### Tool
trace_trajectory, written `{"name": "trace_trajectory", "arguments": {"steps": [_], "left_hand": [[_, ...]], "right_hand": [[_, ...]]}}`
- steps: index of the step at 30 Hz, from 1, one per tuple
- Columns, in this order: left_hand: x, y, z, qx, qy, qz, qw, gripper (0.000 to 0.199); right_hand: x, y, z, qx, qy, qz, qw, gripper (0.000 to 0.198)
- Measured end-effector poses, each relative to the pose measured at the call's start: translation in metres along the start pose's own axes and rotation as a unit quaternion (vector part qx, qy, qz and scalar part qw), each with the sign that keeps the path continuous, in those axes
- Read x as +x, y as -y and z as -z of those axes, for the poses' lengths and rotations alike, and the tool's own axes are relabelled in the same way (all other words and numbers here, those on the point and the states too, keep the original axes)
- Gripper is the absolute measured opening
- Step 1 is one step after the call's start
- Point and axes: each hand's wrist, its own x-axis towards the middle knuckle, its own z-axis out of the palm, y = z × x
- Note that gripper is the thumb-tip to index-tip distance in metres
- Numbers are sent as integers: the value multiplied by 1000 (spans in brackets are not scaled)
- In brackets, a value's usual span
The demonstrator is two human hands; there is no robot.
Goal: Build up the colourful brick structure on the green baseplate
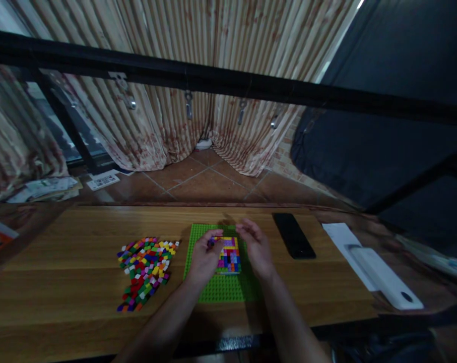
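Note:
A green studded baseplate lies on the wooden table, with a multicoloured square of small toy bricks built up on it. My left hand is over the left side of that square, thumb and forefinger closed around what looks like a small dark brick. It covers part of the bricks' left edge. On the right side of the plate is my right hand, its fingers loosely curved and apart, with nothing visible in them. A loose pile of small coloured bricks is spread to the left of the plate.
A black phone lies on the table right of the plate. Beyond the right edge are a white sheet and a white device. A dark metal bar crosses in front of striped curtains. Papers lie behind the table at left.

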Motion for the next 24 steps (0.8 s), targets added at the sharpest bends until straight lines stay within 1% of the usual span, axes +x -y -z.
{"name": "trace_trajectory", "arguments": {"steps": [3,6,7,8,9,11,12,13,14,16,19,22,24], "left_hand": [[1,1,1,5,-4,9,1000,26],[3,3,1,3,-6,8,1000,30],[3,4,1,1,-4,9,1000,31],[4,5,1,-1,-1,10,1000,32],[4,5,1,-4,2,13,1000,32],[4,6,2,-9,7,19,1000,32],[4,5,2,-12,9,22,1000,32],[4,5,2,-14,9,25,1000,32],[4,5,3,-17,11,28,999,32],[5,4,3,-20,12,34,999,33],[5,2,3,-17,12,35,999,33],[5,2,3,-16,11,30,999,32],[5,3,4,-14,7,27,1000,31]], "right_hand": [[6,2,14,-77,-50,18,996,42],[14,12,42,-157,-90,46,983,49],[17,17,55,-252,-134,78,955,53],[20,21,68,-347,-187,87,915,57],[24,24,82,-424,-227,68,874,64],[29,27,106,-517,-279,-16,809,83],[31,27,116,-549,-280,-57,786,91],[34,25,123,-570,-269,-93,770,97],[35,23,129,-585,-252,-122,761,99],[39,20,134,-603,-210,-157,753,100],[45,17,134,-625,-171,-169,743,97],[48,17,131,-639,-171,-171,730,99],[49,17,131,-640,-173,-174,728,98]]}}
